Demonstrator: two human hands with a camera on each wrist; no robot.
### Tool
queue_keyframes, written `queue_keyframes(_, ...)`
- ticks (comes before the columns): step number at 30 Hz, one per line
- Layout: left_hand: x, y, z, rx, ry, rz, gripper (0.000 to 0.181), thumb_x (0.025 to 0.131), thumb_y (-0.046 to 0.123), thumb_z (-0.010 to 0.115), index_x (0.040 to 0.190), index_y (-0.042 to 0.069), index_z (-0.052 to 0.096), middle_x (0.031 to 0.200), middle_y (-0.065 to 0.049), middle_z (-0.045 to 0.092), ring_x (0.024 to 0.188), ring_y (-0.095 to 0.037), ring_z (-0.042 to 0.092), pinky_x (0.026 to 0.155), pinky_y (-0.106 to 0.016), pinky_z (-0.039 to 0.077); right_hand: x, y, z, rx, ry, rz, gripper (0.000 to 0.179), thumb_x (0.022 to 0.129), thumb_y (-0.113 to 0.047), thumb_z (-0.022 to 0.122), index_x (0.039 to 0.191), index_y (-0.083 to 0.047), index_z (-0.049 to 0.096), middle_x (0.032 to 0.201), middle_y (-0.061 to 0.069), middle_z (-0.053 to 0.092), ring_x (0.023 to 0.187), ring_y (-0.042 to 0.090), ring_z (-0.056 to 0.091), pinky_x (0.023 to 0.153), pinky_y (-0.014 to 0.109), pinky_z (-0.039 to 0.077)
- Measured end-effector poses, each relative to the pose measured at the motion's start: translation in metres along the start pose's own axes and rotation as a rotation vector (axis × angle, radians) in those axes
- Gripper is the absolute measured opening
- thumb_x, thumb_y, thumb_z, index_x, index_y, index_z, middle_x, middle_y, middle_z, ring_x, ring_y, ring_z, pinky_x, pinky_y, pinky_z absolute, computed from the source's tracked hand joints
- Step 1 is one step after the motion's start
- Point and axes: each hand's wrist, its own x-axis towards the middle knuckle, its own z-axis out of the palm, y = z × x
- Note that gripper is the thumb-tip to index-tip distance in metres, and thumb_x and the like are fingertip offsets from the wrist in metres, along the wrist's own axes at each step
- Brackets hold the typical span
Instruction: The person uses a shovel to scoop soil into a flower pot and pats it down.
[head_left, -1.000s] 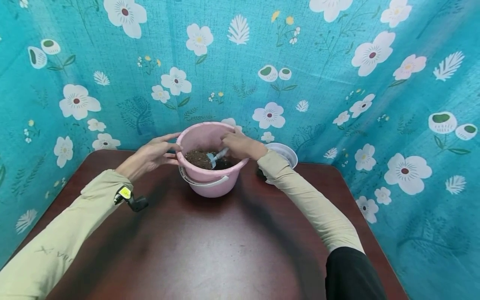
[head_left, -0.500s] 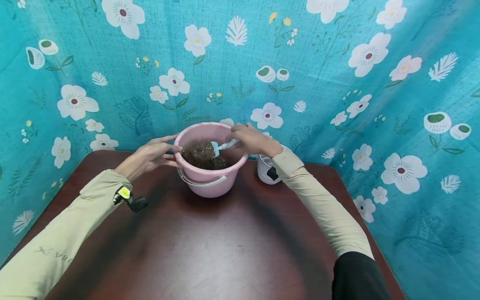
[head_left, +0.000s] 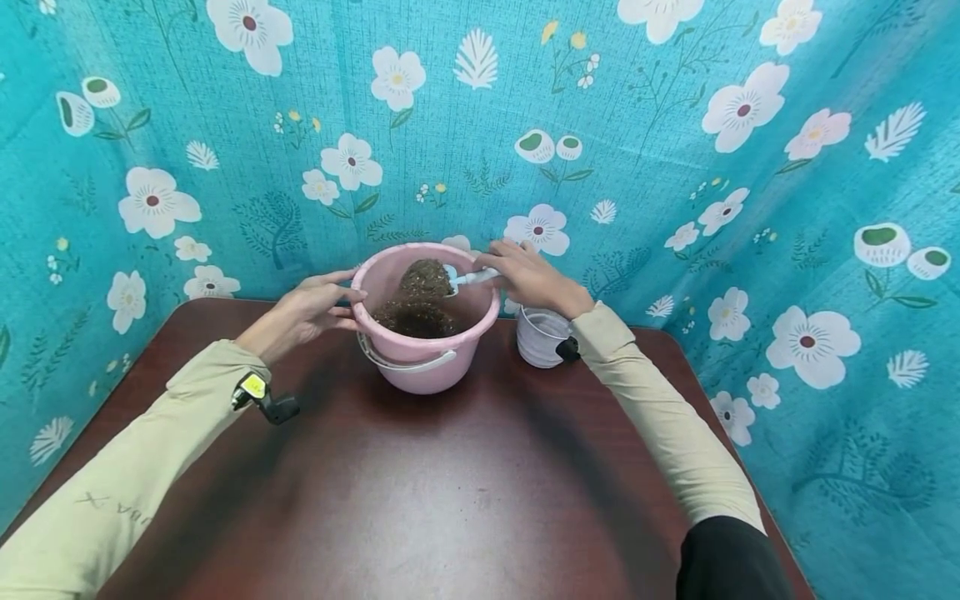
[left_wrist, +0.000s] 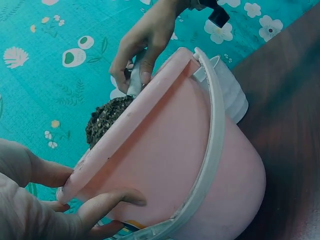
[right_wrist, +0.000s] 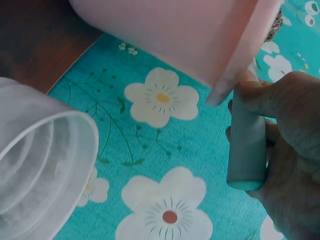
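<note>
A pink bucket (head_left: 423,379) with a white handle (head_left: 412,365) holds dark soil (head_left: 412,321). My left hand (head_left: 311,308) grips its rim on the left side; in the left wrist view the thumb is at the rim and the other fingers lie against the outer wall. My right hand (head_left: 528,275) holds a small hand trowel by its grey handle (right_wrist: 246,150), over the bucket's right rim. On the trowel's pale blue blade (head_left: 452,280), a heaped load of soil (head_left: 426,279) is raised above the rest of the soil, within the bucket's mouth.
A small white ribbed pail (head_left: 542,337) with a thin handle stands right of the bucket. Both are at the back of a dark reddish-brown table (head_left: 420,500), before a turquoise flowered curtain (head_left: 450,200). A wrist camera (head_left: 568,350) hangs under my right wrist.
My right hand has moved up and to the right, lifting the trowel out of the soil with a full load. The white pail has come into fuller view. The left hand stays on the rim.
</note>
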Motion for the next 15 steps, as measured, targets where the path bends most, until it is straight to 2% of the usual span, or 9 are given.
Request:
queue_keyframes(2, 0.002, 0.000, 0.002, -0.022, 0.011, -0.005, 0.074, 0.108, 0.001, 0.046, 0.170, 0.018, 0.008, 0.171, -0.026, 0.012, 0.153, -0.043, 0.029, 0.117, -0.048, 0.044, -0.003, 0.004, -0.001, -0.002, 0.010, 0.004, 0.025, 0.102, -0.012, 0.069, 0.127, -0.011, 0.070, 0.108, 0.010, 0.060, 0.095, 0.029, 0.049, 0.074, 0.039, 0.032)
queue_keyframes(4, 0.003, 0.001, 0.004, -0.035, 0.010, -0.007, 0.074, 0.108, 0.001, 0.045, 0.170, 0.020, 0.008, 0.171, -0.026, 0.011, 0.153, -0.043, 0.028, 0.119, -0.049, 0.042, -0.008, 0.007, -0.003, 0.005, 0.018, 0.011, 0.024, 0.102, -0.013, 0.069, 0.126, -0.011, 0.070, 0.108, 0.010, 0.061, 0.096, 0.030, 0.049, 0.073, 0.038, 0.031)
queue_keyframes(9, 0.006, 0.000, 0.007, -0.052, 0.018, -0.007, 0.074, 0.108, 0.001, 0.045, 0.170, 0.021, 0.010, 0.171, -0.025, 0.009, 0.153, -0.042, 0.027, 0.120, -0.049, 0.041, -0.019, 0.014, -0.008, 0.021, 0.034, 0.014, 0.021, 0.104, -0.013, 0.066, 0.124, -0.011, 0.070, 0.105, 0.011, 0.061, 0.092, 0.029, 0.048, 0.072, 0.037, 0.027)
queue_keyframes(15, 0.007, 0.001, 0.009, -0.036, 0.018, -0.004, 0.074, 0.108, 0.002, 0.045, 0.170, 0.020, 0.008, 0.172, -0.023, 0.008, 0.154, -0.041, 0.027, 0.119, -0.046, 0.043, -0.030, 0.021, -0.015, 0.030, 0.059, 0.018, 0.021, 0.103, -0.012, 0.067, 0.123, -0.009, 0.071, 0.100, 0.012, 0.060, 0.088, 0.029, 0.046, 0.076, 0.041, 0.032)
